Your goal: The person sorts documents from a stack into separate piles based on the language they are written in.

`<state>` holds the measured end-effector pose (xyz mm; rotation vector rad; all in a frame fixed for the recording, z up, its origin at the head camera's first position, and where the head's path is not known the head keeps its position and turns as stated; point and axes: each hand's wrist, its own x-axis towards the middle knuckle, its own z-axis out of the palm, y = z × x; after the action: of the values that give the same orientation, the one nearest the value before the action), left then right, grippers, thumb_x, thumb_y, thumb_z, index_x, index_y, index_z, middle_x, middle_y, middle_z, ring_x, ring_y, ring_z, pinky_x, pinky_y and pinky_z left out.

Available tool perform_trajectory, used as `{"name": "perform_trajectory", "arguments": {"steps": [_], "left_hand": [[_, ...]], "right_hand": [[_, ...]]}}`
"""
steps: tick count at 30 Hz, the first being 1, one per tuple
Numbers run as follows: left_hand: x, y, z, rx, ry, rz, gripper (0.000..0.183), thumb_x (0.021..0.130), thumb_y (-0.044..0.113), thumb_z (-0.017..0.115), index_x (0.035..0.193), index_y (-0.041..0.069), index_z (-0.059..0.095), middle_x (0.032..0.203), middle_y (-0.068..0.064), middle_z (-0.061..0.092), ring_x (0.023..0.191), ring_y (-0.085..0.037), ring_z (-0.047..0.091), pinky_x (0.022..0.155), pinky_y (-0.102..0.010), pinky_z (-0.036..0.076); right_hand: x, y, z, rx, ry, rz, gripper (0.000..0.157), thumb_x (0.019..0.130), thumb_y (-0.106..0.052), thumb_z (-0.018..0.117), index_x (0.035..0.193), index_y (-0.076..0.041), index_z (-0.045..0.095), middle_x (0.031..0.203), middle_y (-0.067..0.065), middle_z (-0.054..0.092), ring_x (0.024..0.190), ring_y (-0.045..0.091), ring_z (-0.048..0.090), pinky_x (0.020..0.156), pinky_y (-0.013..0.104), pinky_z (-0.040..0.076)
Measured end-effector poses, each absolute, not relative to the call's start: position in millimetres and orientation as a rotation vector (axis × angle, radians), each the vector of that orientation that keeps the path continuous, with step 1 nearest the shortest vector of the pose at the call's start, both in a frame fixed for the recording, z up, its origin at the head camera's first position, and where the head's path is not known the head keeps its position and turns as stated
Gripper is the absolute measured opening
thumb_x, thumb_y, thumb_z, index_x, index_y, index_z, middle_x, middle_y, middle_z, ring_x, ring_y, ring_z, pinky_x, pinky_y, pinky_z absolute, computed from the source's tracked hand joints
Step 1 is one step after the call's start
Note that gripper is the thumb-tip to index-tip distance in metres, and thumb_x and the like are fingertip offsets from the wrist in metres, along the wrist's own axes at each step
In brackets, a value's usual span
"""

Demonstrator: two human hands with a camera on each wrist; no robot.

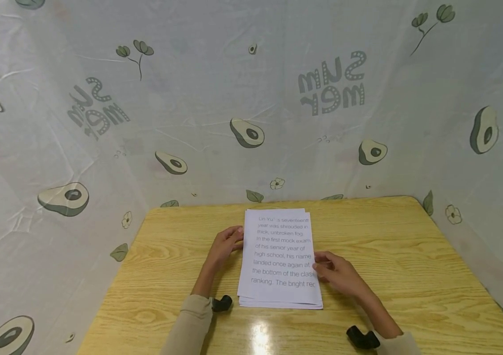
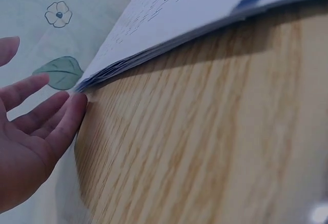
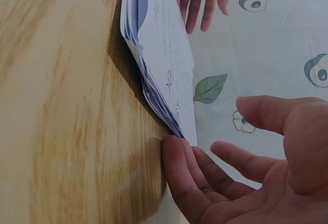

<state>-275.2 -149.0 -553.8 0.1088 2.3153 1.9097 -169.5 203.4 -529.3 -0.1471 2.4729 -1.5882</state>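
A stack of white printed paper sheets (image 1: pixel 280 256) lies on the wooden table, its top page covered in large text. At the stack's left edge is my left hand (image 1: pixel 225 245), fingers slightly bent and spread; in the left wrist view its fingertips (image 2: pixel 77 101) are at the corner of the sheets. Beside the right edge, my right hand (image 1: pixel 338 272) has its fingers against or very near the paper, with the thumb held apart in the right wrist view. Sheet edges look a little uneven and loosely layered. Neither hand grips the paper.
The wood-grain table (image 1: pixel 389 256) extends on both sides of the stack. A pale cloth (image 1: pixel 207 88) printed with avocados, leaves and flowers hangs behind and at the sides. Black curved pieces (image 1: pixel 362 338) sit at both wrists, by the sleeve cuffs.
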Motion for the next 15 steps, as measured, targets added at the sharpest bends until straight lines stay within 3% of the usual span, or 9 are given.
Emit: {"name": "perform_trajectory", "arguments": {"steps": [7, 15], "left_hand": [[-263.2, -154.6, -550.9, 0.067, 2.455, 1.781, 0.048, 0.108, 0.044, 0.062, 0.144, 0.012, 0.068, 0.140, -0.015, 0.070, 0.119, -0.030, 0.073, 0.100, -0.045, 0.063], [-244.3, -153.9, -551.7, 0.023, 2.528, 1.684, 0.045, 0.108, 0.037, 0.065, 0.143, 0.009, 0.067, 0.137, -0.016, 0.069, 0.099, -0.025, 0.076, 0.082, -0.037, 0.066]], "right_hand": [[-176.8, 204.3, -529.7, -0.100, 2.529, -1.534, 0.052, 0.108, -0.019, 0.065, 0.149, 0.010, 0.054, 0.135, 0.026, 0.066, 0.112, 0.028, 0.070, 0.084, 0.036, 0.066], [-184.5, 203.8, -527.6, -0.116, 2.590, -1.477, 0.052, 0.107, -0.018, 0.065, 0.147, 0.013, 0.055, 0.126, 0.024, 0.069, 0.105, 0.026, 0.072, 0.078, 0.033, 0.065]]}}
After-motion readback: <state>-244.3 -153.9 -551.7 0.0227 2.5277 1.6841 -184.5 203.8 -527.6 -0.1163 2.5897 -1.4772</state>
